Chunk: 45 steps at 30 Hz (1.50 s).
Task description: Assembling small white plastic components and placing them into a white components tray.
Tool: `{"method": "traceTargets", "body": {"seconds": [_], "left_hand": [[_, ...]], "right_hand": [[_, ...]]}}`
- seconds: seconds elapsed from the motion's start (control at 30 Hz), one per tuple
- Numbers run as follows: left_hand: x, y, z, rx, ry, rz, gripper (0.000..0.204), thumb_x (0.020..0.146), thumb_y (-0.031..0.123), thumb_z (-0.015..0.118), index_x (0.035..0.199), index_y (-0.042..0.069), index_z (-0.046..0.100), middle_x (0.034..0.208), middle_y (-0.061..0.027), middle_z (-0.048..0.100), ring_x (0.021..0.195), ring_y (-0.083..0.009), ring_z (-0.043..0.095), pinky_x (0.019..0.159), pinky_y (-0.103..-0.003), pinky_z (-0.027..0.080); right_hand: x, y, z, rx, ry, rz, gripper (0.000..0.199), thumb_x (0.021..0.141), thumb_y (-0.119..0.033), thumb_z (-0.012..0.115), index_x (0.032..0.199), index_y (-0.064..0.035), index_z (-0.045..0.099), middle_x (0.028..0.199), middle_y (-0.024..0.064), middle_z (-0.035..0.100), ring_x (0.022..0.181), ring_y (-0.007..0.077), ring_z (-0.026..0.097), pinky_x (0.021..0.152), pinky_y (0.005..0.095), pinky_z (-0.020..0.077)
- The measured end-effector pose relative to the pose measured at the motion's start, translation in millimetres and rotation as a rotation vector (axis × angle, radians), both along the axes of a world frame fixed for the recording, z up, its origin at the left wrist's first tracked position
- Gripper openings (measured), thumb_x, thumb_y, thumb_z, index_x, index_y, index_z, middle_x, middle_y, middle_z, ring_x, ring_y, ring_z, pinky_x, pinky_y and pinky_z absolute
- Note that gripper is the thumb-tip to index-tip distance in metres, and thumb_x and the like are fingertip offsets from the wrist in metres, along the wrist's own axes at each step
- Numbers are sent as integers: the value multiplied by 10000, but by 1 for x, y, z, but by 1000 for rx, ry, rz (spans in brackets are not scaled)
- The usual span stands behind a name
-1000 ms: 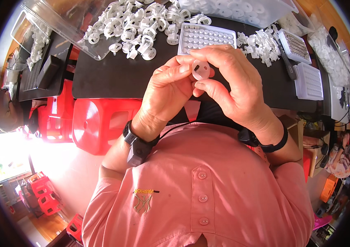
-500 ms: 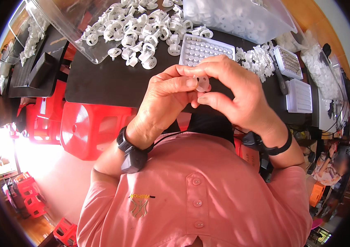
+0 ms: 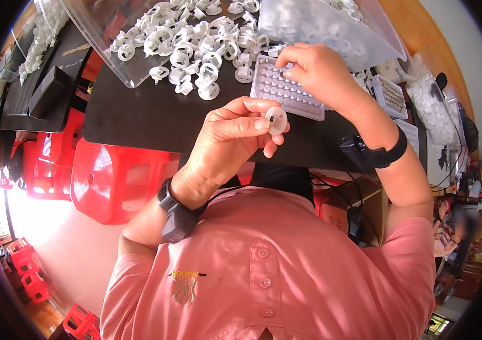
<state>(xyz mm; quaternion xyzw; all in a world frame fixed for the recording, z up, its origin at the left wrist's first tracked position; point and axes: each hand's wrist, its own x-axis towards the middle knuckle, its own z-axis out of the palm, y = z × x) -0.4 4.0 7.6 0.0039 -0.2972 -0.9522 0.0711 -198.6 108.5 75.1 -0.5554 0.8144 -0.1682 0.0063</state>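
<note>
Between the thumb and fingers of my left hand is a small round white plastic part, held up over the near edge of the table. A dark spot shows on its left side. My right hand reaches over the far part of a white tray with rows of small round pockets or pieces. Its thumb and forefinger come close together at the tray's upper end. Whether anything sits between those fingertips is too small to tell.
A heap of white plastic parts covers the back of the black table. Behind the tray stands a translucent bin of similar parts. Another filled tray lies to the right. A red stool stands at the left.
My right hand has left the round part and moved up and away to the tray. My left hand still holds the part in nearly the same place.
</note>
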Motion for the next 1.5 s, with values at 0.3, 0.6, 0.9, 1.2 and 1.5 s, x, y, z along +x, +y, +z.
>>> {"method": "traceTargets", "body": {"seconds": [0.3, 0.6, 0.9, 1.2, 1.5], "left_hand": [[1, 2, -1, 22, 5, 6, 305, 968, 165, 630, 1204, -30, 622, 1054, -230, 670, 861, -263, 674, 658, -337, 518], [-3, 3, 1, 35, 3, 20, 258, 961, 114, 642, 1154, -55, 626, 1019, -207, 680, 845, -247, 675, 677, -350, 532], [-3, 0, -7, 68, 34, 41, 271, 960, 136, 642, 1168, -35, 614, 1045, -208, 680, 857, -276, 672, 706, -362, 527], [-7, 12, 4, 76, -20, 120, 317, 963, 190, 643, 1201, -7, 572, 1088, -173, 645, 984, -278, 640, 904, -396, 532], [-5, 13, -2, 118, 23, 129, 299, 975, 179, 624, 1205, -3, 567, 1088, -199, 638, 939, -292, 643, 840, -381, 546]], "right_hand": [[1, 8, -1, 12, 1, 9, 112, 805, -109, 688, 913, -108, 714, 921, 52, 714, 841, 299, 683, 716, 432, 523], [0, 12, -19, -77, 138, 98, 47, 812, -107, 656, 839, -78, 631, 859, 56, 668, 751, 314, 663, 662, 431, 512], [58, 49, 25, -277, -103, 155, 59, 848, -16, 630, 863, -5, 575, 798, 115, 586, 690, 287, 614, 636, 354, 475], [144, 36, -35, -544, -91, 232, 124, 756, -79, 671, 784, -70, 550, 751, 68, 542, 624, 268, 600, 540, 404, 478], [150, 37, -43, -648, -41, 313, 102, 737, -43, 638, 767, -37, 540, 794, 89, 494, 651, 247, 573, 536, 362, 473]]}}
